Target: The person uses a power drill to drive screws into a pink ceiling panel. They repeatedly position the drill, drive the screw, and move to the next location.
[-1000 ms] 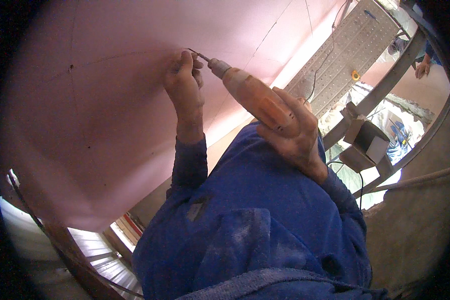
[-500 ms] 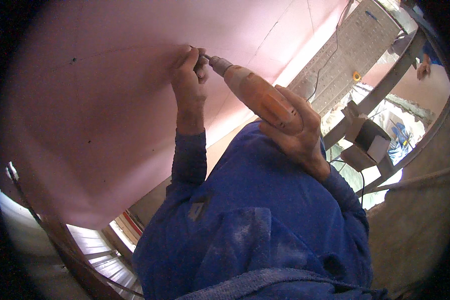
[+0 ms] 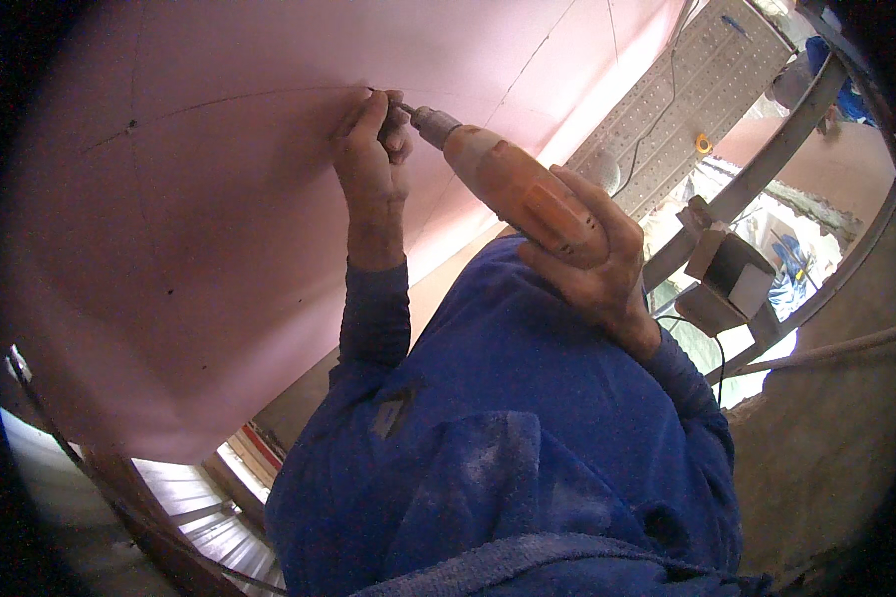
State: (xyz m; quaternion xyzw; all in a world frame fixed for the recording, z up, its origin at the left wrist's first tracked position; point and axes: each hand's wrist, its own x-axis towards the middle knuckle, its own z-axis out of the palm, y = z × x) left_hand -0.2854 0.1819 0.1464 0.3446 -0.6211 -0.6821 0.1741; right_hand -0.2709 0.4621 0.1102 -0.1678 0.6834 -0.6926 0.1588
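My right hand (image 3: 612,264) wraps round the rear of a worn orange power drill (image 3: 528,189) with a grey chuck. The drill slants up and left, its bit (image 3: 406,107) reaching the fingers of my left hand (image 3: 373,164). Those fingers are closed at the pink board (image 3: 219,179), pinching what looks like a small dark screw (image 3: 370,90) whose tip points at the board. Most of the screw is hidden by the fingers. A thin dark line and several dark dots mark the board's surface.
At the upper right lies a perforated metal plank (image 3: 657,119) with a cable and an orange ring-shaped item (image 3: 704,144) on it. An open cardboard box (image 3: 727,279) sits by a curved metal frame (image 3: 782,154). Another person's blue clothing (image 3: 851,104) shows beyond.
Both hands and the drill hold nearly the same place against the board. My view has shifted slightly. At the upper right, the other person's hand has moved.
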